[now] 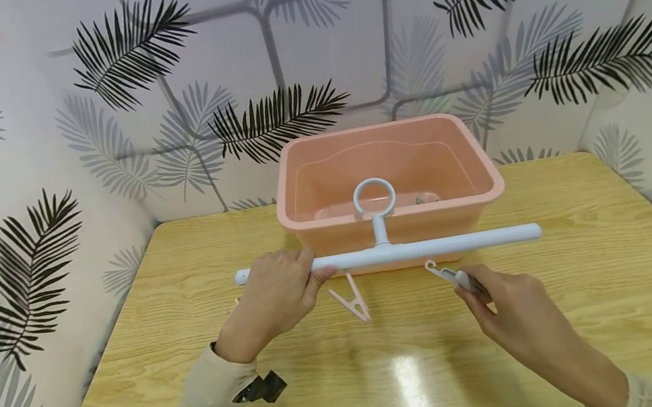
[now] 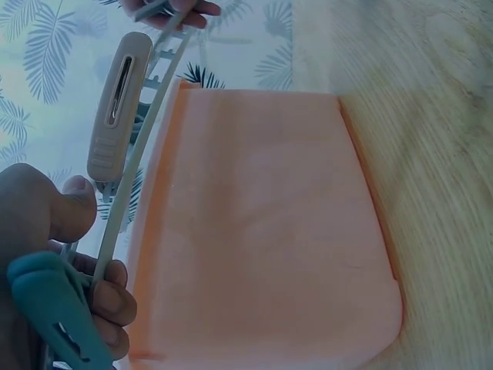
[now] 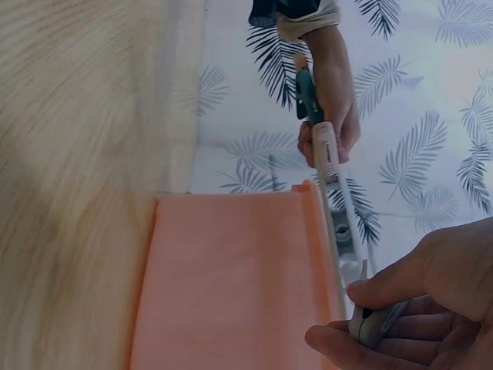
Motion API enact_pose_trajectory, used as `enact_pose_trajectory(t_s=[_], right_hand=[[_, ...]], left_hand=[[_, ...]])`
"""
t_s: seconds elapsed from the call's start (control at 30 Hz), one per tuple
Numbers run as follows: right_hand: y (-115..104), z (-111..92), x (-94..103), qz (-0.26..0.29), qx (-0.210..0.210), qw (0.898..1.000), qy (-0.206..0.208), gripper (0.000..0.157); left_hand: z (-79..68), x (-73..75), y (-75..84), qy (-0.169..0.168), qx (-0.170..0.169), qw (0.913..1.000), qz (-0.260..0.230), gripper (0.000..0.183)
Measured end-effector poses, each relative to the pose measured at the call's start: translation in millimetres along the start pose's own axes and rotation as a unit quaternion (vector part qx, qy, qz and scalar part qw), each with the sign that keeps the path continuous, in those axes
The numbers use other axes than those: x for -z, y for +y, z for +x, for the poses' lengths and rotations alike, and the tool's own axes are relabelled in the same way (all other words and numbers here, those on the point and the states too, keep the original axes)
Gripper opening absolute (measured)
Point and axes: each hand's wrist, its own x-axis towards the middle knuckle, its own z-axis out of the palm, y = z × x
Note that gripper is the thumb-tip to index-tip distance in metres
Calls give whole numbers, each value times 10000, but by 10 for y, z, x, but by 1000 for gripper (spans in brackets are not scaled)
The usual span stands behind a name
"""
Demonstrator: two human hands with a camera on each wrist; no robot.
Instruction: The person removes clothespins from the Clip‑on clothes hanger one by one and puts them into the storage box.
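Note:
My left hand (image 1: pixel 276 294) grips a pale blue hanger bar (image 1: pixel 459 242) near its left end and holds it level. A ring-shaped hook (image 1: pixel 372 181) rises from the bar's middle. Just right of that hand, a pale pink clothespin (image 1: pixel 358 301) hangs under the bar. The left wrist view shows a teal clothespin (image 2: pixel 50 301) by the same hand's fingers. Below the bar's right half, my right hand (image 1: pixel 519 312) pinches a grey clothespin (image 3: pixel 370 324) between thumb and fingers. Its small hook (image 1: pixel 431 265) points up toward the bar, a little apart from it.
A pink plastic tub (image 1: pixel 389 223) stands behind the bar, against the leaf-patterned wall covering (image 1: pixel 331 47). Something small and greenish (image 1: pixel 426 198) lies inside it. Under everything is a light wood table (image 1: pixel 186 261).

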Motion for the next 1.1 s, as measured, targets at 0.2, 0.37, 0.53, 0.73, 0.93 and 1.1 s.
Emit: enact_pose_trajectory(t_s=[0.2, 0.37, 0.53, 0.73, 0.93, 1.1], right_hand=[[-7, 169, 222, 284, 211, 9994, -61, 34], [87, 470, 400, 187, 225, 9996, 64, 28], [220, 773, 512, 47, 174, 9998, -19, 21], [320, 1048, 512, -195, 140, 9994, -235, 13], [428, 1300, 440, -180, -112, 9980, -601, 13], [544, 1485, 357, -423, -425, 9946, -852, 22]], left_hand=[[-24, -41, -15, 159, -34, 9999, -27, 38], [-64, -78, -25, 344, -131, 9993, 76, 37], [-113, -111, -9, 482, -254, 9982, 257, 43], [-153, -169, -1, 521, -202, 9981, 265, 50], [-168, -206, -10, 499, -213, 9981, 286, 38], [-171, -207, -2, 535, -189, 9981, 252, 37]])
